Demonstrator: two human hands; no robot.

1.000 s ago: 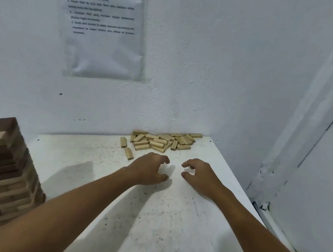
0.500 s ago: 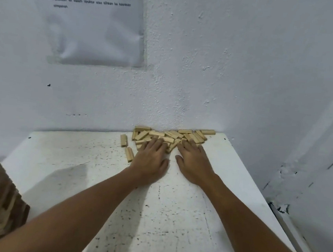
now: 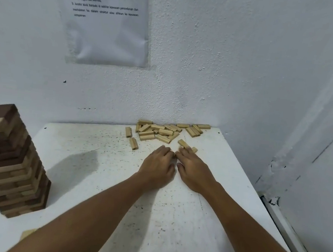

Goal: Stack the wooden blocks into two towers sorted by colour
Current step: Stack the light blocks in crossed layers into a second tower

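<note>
Two hands are laid side by side, palms down, on a white table (image 3: 171, 229) speckled with dark marks. The left hand (image 3: 158, 167) rests with its fingers bent slightly forward, the fingertips meeting those of the right hand (image 3: 194, 173); whether anything is held under it cannot be told. The right hand is stretched toward the wall, and its fingers (image 3: 185, 151) lie over two pale blocks (image 3: 182, 143) that show just past the fingertips; whether these are gripped or only touched cannot be told. Beyond the hands, a pile (image 3: 161, 131) of pale wooden blocks is spread loosely against the far wall, with several more (image 3: 195, 130) angled near the table's back right corner. Two single blocks (image 3: 128, 132) are set apart to the left of the pile, one (image 3: 133, 143) nearer than the other, both lying flat. At the left edge of the table a tall tower (image 3: 7, 162) is seen, built of mixed dark and pale blocks in crossed layers, well apart from the hands. A corner of one pale block (image 3: 28, 233) is visible near the bottom edge, beside the left forearm. A printed sheet (image 3: 108, 21) in a clear sleeve is fixed to the rough white wall above the table; its text is too blurred to be read.
</note>
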